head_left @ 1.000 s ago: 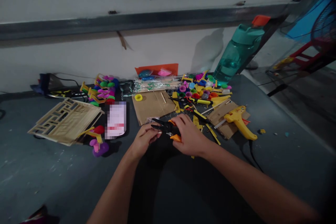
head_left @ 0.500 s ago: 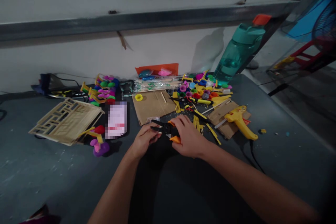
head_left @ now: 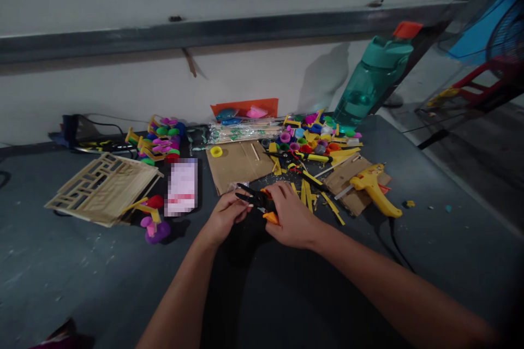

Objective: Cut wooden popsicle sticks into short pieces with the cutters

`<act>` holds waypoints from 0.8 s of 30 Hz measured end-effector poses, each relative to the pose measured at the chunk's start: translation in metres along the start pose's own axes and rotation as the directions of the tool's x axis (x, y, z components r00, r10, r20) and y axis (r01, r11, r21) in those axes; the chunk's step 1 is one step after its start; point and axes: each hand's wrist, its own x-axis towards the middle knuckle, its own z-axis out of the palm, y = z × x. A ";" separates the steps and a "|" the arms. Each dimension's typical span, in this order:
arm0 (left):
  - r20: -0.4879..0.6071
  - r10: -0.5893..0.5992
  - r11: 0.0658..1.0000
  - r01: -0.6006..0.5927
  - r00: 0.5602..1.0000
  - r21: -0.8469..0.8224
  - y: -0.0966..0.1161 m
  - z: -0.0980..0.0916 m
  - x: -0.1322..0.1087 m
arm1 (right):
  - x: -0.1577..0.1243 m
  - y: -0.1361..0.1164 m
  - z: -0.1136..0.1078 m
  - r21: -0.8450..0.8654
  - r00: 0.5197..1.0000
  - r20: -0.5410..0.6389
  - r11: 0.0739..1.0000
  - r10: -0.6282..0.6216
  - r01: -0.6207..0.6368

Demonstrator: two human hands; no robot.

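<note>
1. At the left of the worktop (head_left: 61, 262) we find a lattice panel (head_left: 102, 188) of craft sticks, which looks built, with purple and red plastic caps (head_left: 153, 227) just beside its right corner.
2. Toward the back edge, left of centre, we see a cardboard sheet (head_left: 235, 166) lying flat, with a yellow ring (head_left: 216, 151) on its far corner.
3. At the sheet's near corner, the left hand (head_left: 226, 217) has its fingers curled and pressed together against the black nose of the pliers (head_left: 258, 200). We cannot be sure from here whether they also pinch something small.
4. Just right of it, the right hand (head_left: 291, 215) wraps its fingers over the pliers' orange handles, holding the tool off the worktop between both hands.
5. Further right lie loose yellow strips (head_left: 311, 196), not yet used as far as we can judge, then a heap of caps (head_left: 311, 144) at the back, a yellow glue gun (head_left: 370, 188) on cardboard, and a teal bottle (head_left: 368, 79) tilted at the back right corner.
6. Compared with the earlier frames, the hands have barely shifted, and the pliers' nose has dipped slightly.
</note>
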 end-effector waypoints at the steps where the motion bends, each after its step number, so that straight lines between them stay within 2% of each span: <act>1: 0.009 0.016 1.000 -0.016 1.000 0.016 0.000 0.000 0.000 | 0.000 0.000 0.000 -0.017 1.000 0.004 1.000 -0.003 0.003; 7: 0.071 0.037 0.992 -0.044 0.997 0.114 0.001 -0.004 0.002 | 0.001 -0.002 -0.002 -0.121 0.999 0.031 0.993 -0.009 0.013; 13: 0.071 0.034 0.992 -0.042 0.997 0.117 -0.004 -0.008 0.002 | 0.001 -0.003 -0.002 -0.181 0.998 0.062 0.984 0.003 0.008; 19: 0.044 0.020 0.997 -0.023 0.999 0.075 -0.003 -0.003 0.002 | 0.002 -0.004 -0.003 -0.163 0.998 0.065 0.986 -0.026 0.036; 24: 0.037 -0.014 0.999 0.012 0.999 0.052 0.002 -0.001 0.001 | 0.002 -0.005 -0.004 -0.121 0.997 0.069 0.993 0.021 -0.013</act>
